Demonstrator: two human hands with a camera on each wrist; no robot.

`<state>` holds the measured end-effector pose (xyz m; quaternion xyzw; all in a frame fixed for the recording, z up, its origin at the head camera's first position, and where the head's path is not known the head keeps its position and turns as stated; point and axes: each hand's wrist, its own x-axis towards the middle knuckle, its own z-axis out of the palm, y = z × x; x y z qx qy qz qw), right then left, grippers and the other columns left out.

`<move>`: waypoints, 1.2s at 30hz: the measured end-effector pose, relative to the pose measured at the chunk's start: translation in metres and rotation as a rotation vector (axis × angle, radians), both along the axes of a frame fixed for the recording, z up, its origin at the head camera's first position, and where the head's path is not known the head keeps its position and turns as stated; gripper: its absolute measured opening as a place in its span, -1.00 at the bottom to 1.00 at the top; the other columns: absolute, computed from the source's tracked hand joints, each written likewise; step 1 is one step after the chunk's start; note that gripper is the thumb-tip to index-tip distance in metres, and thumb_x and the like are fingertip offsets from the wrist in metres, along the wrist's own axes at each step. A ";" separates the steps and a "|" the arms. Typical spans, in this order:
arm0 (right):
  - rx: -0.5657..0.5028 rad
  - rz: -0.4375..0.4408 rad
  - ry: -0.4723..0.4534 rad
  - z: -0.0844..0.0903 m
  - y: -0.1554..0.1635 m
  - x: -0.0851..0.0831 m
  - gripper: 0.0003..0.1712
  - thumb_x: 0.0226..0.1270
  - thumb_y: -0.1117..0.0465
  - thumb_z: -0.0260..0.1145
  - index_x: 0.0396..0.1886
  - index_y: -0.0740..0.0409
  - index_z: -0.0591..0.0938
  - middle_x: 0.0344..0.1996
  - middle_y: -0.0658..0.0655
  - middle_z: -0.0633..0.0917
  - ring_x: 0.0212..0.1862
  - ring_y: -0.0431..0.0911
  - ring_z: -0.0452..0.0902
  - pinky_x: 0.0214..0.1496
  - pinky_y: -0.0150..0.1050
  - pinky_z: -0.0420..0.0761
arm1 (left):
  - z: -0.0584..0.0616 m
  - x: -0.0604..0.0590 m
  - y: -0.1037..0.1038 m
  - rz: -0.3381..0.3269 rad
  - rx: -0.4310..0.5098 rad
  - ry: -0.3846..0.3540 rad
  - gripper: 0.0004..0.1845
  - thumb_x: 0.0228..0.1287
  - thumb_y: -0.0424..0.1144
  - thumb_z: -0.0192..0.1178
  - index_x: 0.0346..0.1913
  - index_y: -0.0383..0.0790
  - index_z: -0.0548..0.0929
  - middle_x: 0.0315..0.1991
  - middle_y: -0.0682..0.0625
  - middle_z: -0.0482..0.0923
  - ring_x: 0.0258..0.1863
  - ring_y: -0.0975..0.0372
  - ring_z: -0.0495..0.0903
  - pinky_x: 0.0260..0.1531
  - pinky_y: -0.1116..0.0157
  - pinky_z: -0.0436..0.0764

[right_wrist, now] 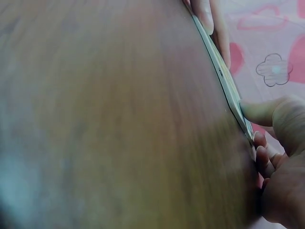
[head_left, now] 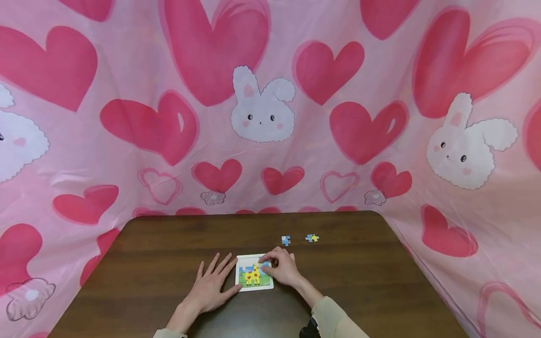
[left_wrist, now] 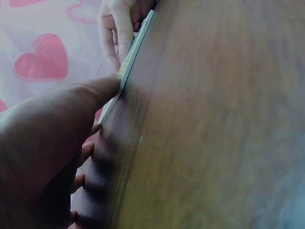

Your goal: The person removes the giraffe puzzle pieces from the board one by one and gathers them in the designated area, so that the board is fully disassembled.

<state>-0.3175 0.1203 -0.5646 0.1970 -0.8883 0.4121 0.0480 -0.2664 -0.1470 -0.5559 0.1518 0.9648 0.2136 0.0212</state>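
Observation:
A small jigsaw puzzle in a white frame [head_left: 255, 289] lies on the brown table, with a yellow giraffe on green and blue. My left hand [head_left: 209, 287] rests beside its left side, fingers spread on the table, the thumb touching the frame's lower left corner. Over the upper right part of the puzzle, my right hand [head_left: 283, 267] has thumb and index finger bent around a puzzle piece [head_left: 259, 265] near the giraffe's head; the fingers partly hide it. In the right wrist view, the thumb [right_wrist: 259, 112] meets the frame's edge.
Behind the frame lie two loose pieces, one blue and white [head_left: 285, 240], one blue and yellow [head_left: 312, 238]. The wooden table [head_left: 169, 244] reaches back to a pink curtain [head_left: 262, 159] with hearts and rabbits, which also hangs along both sides.

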 end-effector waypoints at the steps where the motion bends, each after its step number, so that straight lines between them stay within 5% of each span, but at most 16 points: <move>1: -0.003 -0.004 -0.005 0.000 0.000 0.000 -0.86 0.33 0.23 0.64 -0.15 0.01 0.89 -0.24 0.04 0.68 -0.25 -0.30 0.37 -0.04 -0.17 0.11 | 0.000 0.000 0.000 0.001 -0.003 0.001 -0.06 0.43 0.42 0.28 0.71 0.03 0.38 0.75 -0.07 0.27 0.79 -0.23 0.07 0.60 -0.58 -0.07; 14: -0.098 0.016 0.048 -0.009 0.002 0.002 -0.77 0.29 0.26 0.66 -0.11 -0.01 0.81 -0.08 0.06 0.71 -0.11 -0.04 0.54 0.00 -0.21 0.16 | -0.003 0.001 0.000 0.011 -0.005 -0.015 -0.06 0.43 0.43 0.27 0.71 0.06 0.37 0.76 -0.04 0.26 0.80 -0.21 0.05 0.61 -0.58 -0.09; 20: -0.119 -0.055 0.087 -0.011 0.000 0.002 -0.55 0.19 0.25 0.70 0.06 0.12 0.76 -0.15 0.03 0.75 -0.22 -0.19 0.53 -0.05 -0.29 0.19 | -0.003 -0.001 0.001 0.015 -0.005 -0.008 -0.06 0.42 0.43 0.27 0.71 0.07 0.37 0.76 -0.04 0.26 0.80 -0.21 0.05 0.61 -0.57 -0.10; 30: -0.106 -0.048 0.096 -0.012 -0.001 0.002 -0.61 0.21 0.25 0.69 0.03 -0.02 0.82 -0.17 0.01 0.73 -0.22 -0.22 0.53 -0.02 -0.28 0.20 | -0.003 -0.002 0.000 0.012 -0.013 -0.011 -0.07 0.44 0.45 0.24 0.72 0.08 0.36 0.77 -0.02 0.24 0.81 -0.19 0.04 0.61 -0.57 -0.10; 36: -0.115 -0.033 0.085 -0.012 0.001 0.003 -0.62 0.22 0.24 0.69 0.03 0.07 0.81 -0.27 0.04 0.72 -0.25 -0.22 0.52 -0.03 -0.25 0.18 | -0.004 -0.001 0.000 0.012 -0.004 -0.014 -0.07 0.44 0.43 0.25 0.72 0.08 0.36 0.77 -0.03 0.24 0.81 -0.20 0.03 0.61 -0.57 -0.12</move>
